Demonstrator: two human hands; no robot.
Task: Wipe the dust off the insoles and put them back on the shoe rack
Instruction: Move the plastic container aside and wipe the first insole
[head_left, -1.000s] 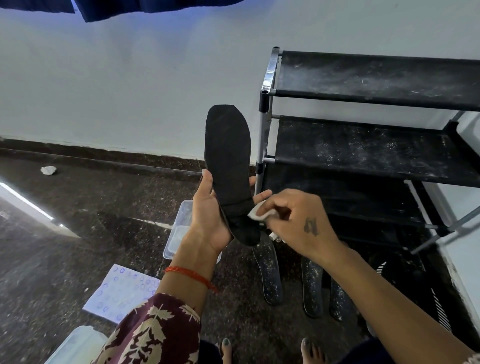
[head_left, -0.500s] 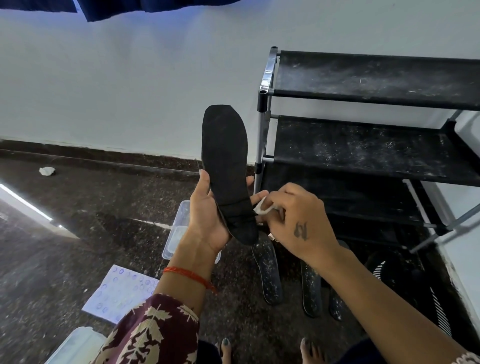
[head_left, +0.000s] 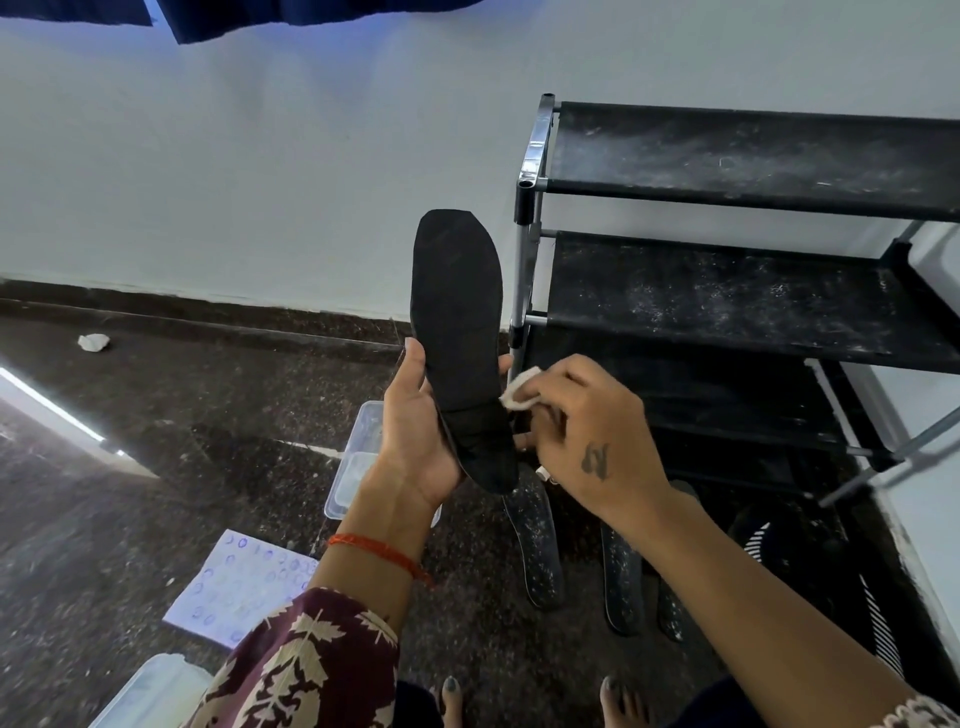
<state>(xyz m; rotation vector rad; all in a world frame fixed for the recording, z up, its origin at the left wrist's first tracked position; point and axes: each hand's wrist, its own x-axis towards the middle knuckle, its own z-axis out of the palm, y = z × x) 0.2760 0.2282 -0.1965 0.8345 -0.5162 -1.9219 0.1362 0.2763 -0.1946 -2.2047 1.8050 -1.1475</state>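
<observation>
The left hand (head_left: 415, 436) grips a black insole (head_left: 457, 332) near its heel and holds it up on end, just left of the rack (head_left: 748, 291). The right hand (head_left: 587, 436) pinches a small white wipe (head_left: 519, 395) in curled fingers and presses it on the insole's right edge, low down. The insole is thin and bendy, and only its lower part is held, so a hard rub could make the top flop over or make it slip out and fall on the dusty floor (head_left: 156, 467). The wipe is tiny, so it could slide out of the fingers too. The rack's shelves have white dust on them, so a clean insole put there could get dirty again. Below the hands, in front of the rack, three more insoles (head_left: 537, 551) lie on the floor with white specks on them. They look unwiped, but it is dim there. A clear tub (head_left: 358, 457) sits left of the rack behind the left hand, and a sheet (head_left: 239, 587) with blue marks lies further left. The person's bare toes are near the floor insoles and could step on them.
</observation>
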